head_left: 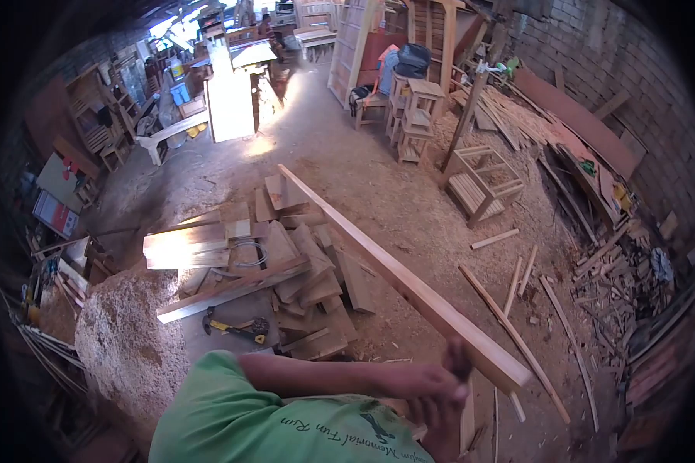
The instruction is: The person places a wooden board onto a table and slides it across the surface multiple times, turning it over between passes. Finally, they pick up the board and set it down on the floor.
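Observation:
A long, squared wooden beam slants from the middle of the head view to its near end at lower right. Close by that end my two hands overlap, partly smeared by motion. My left hand reaches across from the left, beside the beam's edge; its fingers cannot be clearly made out. Below and behind it is my right hand, partly covered, with dark fingers seeming to rest against the beam's side. A hammer with a yellow and black handle lies on a board to the left.
Stacked wood offcuts lie left of the beam, beside a sawdust heap. Thin strips are scattered on the right. A small wooden frame and stacked stools stand farther back. Scrap wood is piled along the right.

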The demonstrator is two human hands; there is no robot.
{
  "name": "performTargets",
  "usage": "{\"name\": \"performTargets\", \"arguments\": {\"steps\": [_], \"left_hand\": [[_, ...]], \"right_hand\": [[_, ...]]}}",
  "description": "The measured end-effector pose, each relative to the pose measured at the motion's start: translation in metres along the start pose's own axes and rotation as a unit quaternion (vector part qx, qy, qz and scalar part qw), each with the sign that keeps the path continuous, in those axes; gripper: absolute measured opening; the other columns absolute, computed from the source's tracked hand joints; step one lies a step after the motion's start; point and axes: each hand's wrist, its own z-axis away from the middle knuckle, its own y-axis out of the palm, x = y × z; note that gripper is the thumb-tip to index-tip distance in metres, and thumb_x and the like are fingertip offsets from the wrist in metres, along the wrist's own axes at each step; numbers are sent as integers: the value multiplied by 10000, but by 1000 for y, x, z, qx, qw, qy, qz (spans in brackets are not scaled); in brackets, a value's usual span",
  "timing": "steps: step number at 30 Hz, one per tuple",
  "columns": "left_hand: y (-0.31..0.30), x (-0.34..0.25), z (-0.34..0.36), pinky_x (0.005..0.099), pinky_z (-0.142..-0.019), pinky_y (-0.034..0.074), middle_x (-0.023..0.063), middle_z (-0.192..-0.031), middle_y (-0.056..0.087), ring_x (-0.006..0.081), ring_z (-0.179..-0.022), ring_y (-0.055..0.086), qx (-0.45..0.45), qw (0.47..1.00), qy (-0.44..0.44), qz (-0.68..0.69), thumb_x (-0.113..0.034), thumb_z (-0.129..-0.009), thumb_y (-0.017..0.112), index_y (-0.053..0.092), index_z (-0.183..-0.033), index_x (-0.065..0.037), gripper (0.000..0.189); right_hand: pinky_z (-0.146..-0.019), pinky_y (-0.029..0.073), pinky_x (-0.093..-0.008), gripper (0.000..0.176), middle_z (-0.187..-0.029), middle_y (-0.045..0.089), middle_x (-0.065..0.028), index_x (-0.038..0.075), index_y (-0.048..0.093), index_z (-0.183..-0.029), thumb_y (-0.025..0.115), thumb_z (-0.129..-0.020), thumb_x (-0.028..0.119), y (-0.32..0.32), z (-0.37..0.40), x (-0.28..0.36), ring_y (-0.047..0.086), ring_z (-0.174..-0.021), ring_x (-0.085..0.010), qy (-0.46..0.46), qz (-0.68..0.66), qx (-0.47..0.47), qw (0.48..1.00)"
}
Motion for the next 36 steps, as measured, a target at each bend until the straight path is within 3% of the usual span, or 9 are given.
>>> {"name": "performTargets", "arguments": {"steps": [5,7,12,15,18,23,29,33,36], "left_hand": [[-100,15,67,432,-886,588,161,-1080,760,324,-1017,749,-471,714,174,-488,-329,-905,828,728,-1208,-63,416],[-176,23,79,503,-1010,551,224,-1337,676,416,-1228,670,-618,585,88,-518,-312,-823,862,491,-1519,-125,811],[-314,29,98,518,-1142,467,138,-1547,509,429,-1313,611,-535,354,62,-765,-348,-785,878,503,-1490,-126,828],[-367,29,97,499,-1141,474,194,-1401,641,410,-1426,517,-305,472,-9,-827,-307,-722,886,580,-1393,-101,765],[-399,30,77,522,-1053,495,176,-1244,693,399,-1224,648,-153,531,-90,-829,-306,-709,867,676,-1175,-96,546],[-357,20,39,542,-1042,511,184,-1260,718,400,-1216,653,50,523,-99,-845,-341,-683,876,706,-1282,-132,658],[-304,6,-7,514,-871,580,229,-997,747,451,-980,722,150,601,-167,-767,-372,-652,889,715,-1119,-65,585],[-302,9,-5,499,-833,573,215,-829,721,446,-887,719,179,582,-175,-774,-417,-667,881,718,-1030,-43,546],[-316,3,-7,480,-724,543,202,-733,681,374,-757,704,198,612,-177,-745,-496,-750,859,687,-923,-18,536]], "right_hand": [[-1180,435,-452,988,-1441,593,-189,-38,534,-1438,734,-859,737,-71,64,102,574,-1364,-327,-14,27,-50,998],[-1153,460,-476,1008,-1397,603,-208,-47,542,-1401,661,-872,803,-98,106,127,605,-1315,-353,-63,45,-72,994],[-868,639,-491,713,-1111,697,-270,-125,623,-1182,513,-1061,569,-94,182,185,712,-967,-372,-63,-44,-566,821],[-1093,501,-505,955,-1336,618,-216,-41,547,-1373,543,-943,811,-115,261,160,621,-1269,-372,-112,50,-353,928],[-1199,428,-492,589,-1429,595,-100,68,533,-1463,643,-1048,471,-76,295,141,560,-1357,-292,-116,-171,-350,914],[-1127,507,-478,438,-1399,613,-106,82,517,-1478,534,-1139,359,-44,339,149,612,-1284,-264,-93,-109,-708,692],[-902,564,-359,515,-1175,634,-46,45,540,-1385,681,-1067,425,-60,340,190,645,-1030,-173,-89,37,-844,528],[-1102,490,-427,799,-1417,596,-225,-26,344,-1616,737,-1027,346,-76,379,137,619,-1255,-353,-41,278,-906,317],[-1207,391,-478,947,-1558,457,-347,-42,192,-1674,752,-990,297,-103,407,81,484,-1438,-453,107,313,-893,304]]}}
